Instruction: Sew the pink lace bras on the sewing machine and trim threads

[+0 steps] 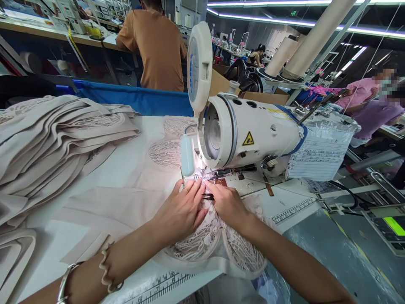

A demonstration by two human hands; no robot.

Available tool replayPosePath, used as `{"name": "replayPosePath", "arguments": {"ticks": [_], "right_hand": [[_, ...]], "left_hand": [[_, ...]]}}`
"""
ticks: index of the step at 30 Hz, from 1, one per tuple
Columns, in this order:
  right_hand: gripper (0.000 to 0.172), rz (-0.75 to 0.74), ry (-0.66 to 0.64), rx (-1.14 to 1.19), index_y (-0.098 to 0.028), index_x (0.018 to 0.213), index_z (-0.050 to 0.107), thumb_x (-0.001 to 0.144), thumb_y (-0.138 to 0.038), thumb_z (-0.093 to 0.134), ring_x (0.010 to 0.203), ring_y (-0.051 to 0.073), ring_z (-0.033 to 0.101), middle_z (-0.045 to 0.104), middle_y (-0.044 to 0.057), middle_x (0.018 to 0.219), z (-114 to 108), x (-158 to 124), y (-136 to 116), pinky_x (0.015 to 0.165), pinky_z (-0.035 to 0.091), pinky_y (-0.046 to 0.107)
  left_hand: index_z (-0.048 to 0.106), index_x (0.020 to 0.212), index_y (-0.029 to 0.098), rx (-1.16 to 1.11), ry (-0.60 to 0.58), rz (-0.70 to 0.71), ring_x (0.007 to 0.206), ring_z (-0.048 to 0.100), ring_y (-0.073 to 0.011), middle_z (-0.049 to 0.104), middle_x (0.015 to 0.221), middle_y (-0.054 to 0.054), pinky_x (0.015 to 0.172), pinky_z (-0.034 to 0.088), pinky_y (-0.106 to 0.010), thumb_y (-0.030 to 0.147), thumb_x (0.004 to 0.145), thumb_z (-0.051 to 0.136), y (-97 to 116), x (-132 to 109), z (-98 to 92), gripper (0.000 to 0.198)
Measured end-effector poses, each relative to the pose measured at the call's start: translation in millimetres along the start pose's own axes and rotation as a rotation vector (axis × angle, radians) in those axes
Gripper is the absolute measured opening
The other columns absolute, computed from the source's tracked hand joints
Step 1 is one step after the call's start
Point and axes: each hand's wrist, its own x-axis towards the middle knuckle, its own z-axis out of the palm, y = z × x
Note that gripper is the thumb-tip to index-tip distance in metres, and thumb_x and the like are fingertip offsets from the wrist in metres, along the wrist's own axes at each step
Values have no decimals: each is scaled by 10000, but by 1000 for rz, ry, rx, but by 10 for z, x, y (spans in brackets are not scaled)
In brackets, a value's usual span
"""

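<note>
A pale pink lace bra (202, 245) lies spread over the sewing machine bed, its cups toward me. My left hand (182, 211) rests flat on it, fingers stretched toward the lit needle area and thumb apart. From the other side, my right hand (230, 207) presses its fingers together on the fabric close to the needle. A small dark pointed tool (208, 196) shows between the hands; whether the right hand holds it I cannot tell. The white sewing machine (259, 131) stands just beyond my fingertips, its round end cover (199, 67) swung up. The needle itself is hidden by glare.
A thick stack of pale fabric pieces (63, 143) covers the table's left side. A light blue lamp (187, 156) hangs beside the needle. Handwritten paper (319, 147) hangs on the machine's right. Large thread cones (281, 55) stand behind. A person in brown (161, 46) sits ahead.
</note>
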Motion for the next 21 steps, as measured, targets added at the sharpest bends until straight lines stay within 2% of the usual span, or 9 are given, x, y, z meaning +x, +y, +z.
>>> {"name": "replayPosePath", "arguments": {"ticks": [3, 6, 9, 12, 16, 21], "right_hand": [[374, 60, -40, 10, -118, 1222, 630, 915, -26, 438, 788, 228, 708, 755, 105, 886, -36, 26, -2, 713, 514, 293], [231, 129, -42, 60, -138, 1110, 621, 910, -79, 521, 715, 207, 674, 731, 76, 847, -74, 17, 39, 664, 481, 274], [269, 47, 44, 173, -173, 1104, 625, 863, -64, 575, 831, 188, 667, 695, 80, 1023, -92, -26, 115, 730, 494, 258], [383, -77, 84, 246, -193, 1157, 647, 841, -10, 530, 929, 179, 662, 666, 77, 1108, -83, -57, 176, 804, 513, 253], [495, -105, 78, 224, -185, 1244, 638, 822, 25, 485, 943, 187, 663, 659, 91, 1159, -61, -30, 188, 803, 533, 270], [360, -80, 83, 175, -168, 1087, 669, 822, 16, 507, 937, 207, 651, 682, 84, 1066, -41, 82, 170, 817, 525, 296]], "left_hand": [[566, 1342, -18, 8, 9, 18, 1208, 577, -375, 634, 1330, -233, 1019, 391, -538, 363, 1033, 378, -16, 12, 4, 525], [624, 1237, -28, 56, 9, 135, 1212, 591, -367, 659, 1270, -245, 1040, 423, -497, 251, 1026, 410, 2, 0, 33, 410], [606, 1249, 7, 52, -44, 217, 1240, 581, -378, 641, 1292, -233, 1043, 447, -493, 112, 944, 478, 27, -36, 72, 348], [594, 1251, 66, -36, -98, 209, 1291, 543, -398, 608, 1338, -226, 1052, 452, -556, 89, 864, 558, -7, -46, 70, 390], [644, 1128, 123, -197, -83, 191, 1273, 568, -331, 653, 1284, -162, 1005, 521, -484, -3, 860, 523, -158, 0, -15, 320], [650, 1167, 177, -321, -62, 185, 1306, 544, -268, 645, 1332, -102, 1026, 516, -453, -68, 873, 439, -353, 44, -70, 438]]}}
